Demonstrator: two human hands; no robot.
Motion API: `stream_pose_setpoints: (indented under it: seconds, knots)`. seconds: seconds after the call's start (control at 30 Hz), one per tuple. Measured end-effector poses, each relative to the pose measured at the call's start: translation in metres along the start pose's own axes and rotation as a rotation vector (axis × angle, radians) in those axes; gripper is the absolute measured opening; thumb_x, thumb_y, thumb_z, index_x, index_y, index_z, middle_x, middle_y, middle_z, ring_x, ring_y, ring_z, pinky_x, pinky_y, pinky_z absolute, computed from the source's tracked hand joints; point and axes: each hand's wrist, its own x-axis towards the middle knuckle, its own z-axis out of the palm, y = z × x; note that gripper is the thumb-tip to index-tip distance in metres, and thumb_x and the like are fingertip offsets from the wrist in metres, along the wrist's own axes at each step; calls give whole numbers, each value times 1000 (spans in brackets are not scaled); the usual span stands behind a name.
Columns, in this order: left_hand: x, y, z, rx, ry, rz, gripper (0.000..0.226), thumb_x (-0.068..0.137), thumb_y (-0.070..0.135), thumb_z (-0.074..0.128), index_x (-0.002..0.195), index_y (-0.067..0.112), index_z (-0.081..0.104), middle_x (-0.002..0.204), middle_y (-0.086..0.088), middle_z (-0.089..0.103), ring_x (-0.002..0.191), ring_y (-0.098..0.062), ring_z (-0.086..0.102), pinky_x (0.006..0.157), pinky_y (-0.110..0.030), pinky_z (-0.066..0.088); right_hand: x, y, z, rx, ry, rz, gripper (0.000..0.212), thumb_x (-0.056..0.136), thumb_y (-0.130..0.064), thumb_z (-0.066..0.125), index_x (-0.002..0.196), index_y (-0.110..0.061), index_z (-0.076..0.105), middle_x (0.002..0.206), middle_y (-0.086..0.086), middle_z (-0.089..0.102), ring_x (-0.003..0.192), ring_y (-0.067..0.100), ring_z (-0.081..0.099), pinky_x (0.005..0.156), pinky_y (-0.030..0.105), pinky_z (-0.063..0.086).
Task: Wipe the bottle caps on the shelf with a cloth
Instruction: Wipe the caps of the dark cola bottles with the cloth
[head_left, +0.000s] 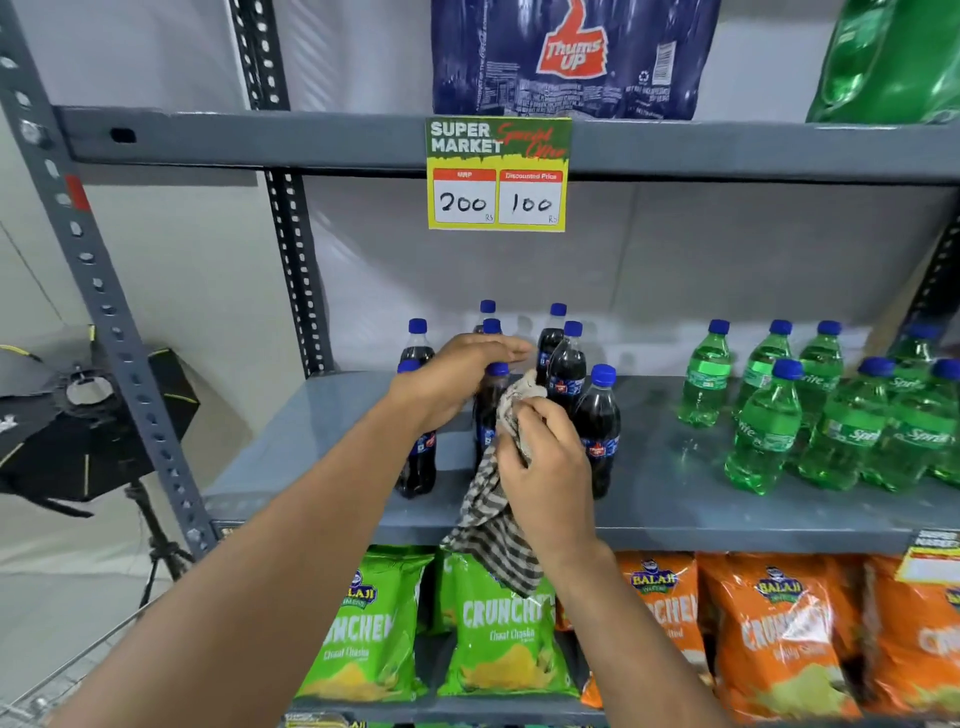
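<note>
Several dark cola bottles with blue caps stand in a cluster on the grey shelf (649, 509). My left hand (457, 374) wraps around the neck of a front cola bottle (485, 415), just under its blue cap (497, 369). My right hand (540, 457) grips a checked grey-and-white cloth (488, 519), with its bunched top held right beside that bottle's shoulder and the rest hanging down over the shelf edge. Another cola bottle (597, 431) stands just right of my right hand.
Green Sprite bottles (763, 431) with blue caps crowd the right of the same shelf. Green and orange chip bags (498, 629) fill the shelf below. A price sign (497, 174) hangs from the shelf above. A studio light on a tripod (78, 415) stands at the left.
</note>
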Motion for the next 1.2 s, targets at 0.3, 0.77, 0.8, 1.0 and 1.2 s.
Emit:
stream_pose_setpoints:
  seconds: [0.3, 0.77, 0.8, 1.0, 1.2]
  knots:
    - [1, -9, 5, -136, -85, 36, 40, 100, 1, 35, 128, 6, 61, 129, -10, 69, 123, -16, 64, 97, -21, 50, -3, 3, 6, 76, 4, -25, 35, 87, -7, 74, 122, -5, 68, 137, 9, 58, 121, 23, 59, 103, 26, 47]
    - [3, -13, 8, -141, -85, 39, 42, 101, 5, 31, 134, 1, 56, 134, -14, 66, 127, -18, 60, 112, -32, 41, -4, 3, 10, -1, -39, -93, 35, 85, -3, 76, 120, -1, 70, 104, 16, 66, 95, 33, 66, 78, 42, 59]
    - [4, -13, 8, -133, -77, 42, 41, 102, 6, 32, 133, 1, 57, 132, -14, 67, 126, -19, 61, 113, -34, 40, -7, 4, 11, -7, -47, -100, 35, 86, -2, 75, 120, -2, 70, 104, 16, 66, 95, 33, 65, 78, 43, 59]
    - [6, -14, 7, -67, -24, 36, 35, 104, 14, 38, 123, 4, 66, 120, -12, 74, 117, -17, 68, 116, -38, 39, -38, 20, 12, -50, -115, -114, 36, 89, 0, 70, 125, -5, 68, 112, 16, 68, 92, 38, 62, 74, 46, 58]
    - [1, -14, 8, -68, -32, 49, 34, 105, 14, 38, 122, 6, 67, 121, -10, 74, 118, -17, 67, 115, -39, 40, -46, 32, 9, -49, -108, -132, 31, 90, -3, 70, 121, -6, 71, 113, 10, 70, 92, 34, 60, 80, 44, 56]
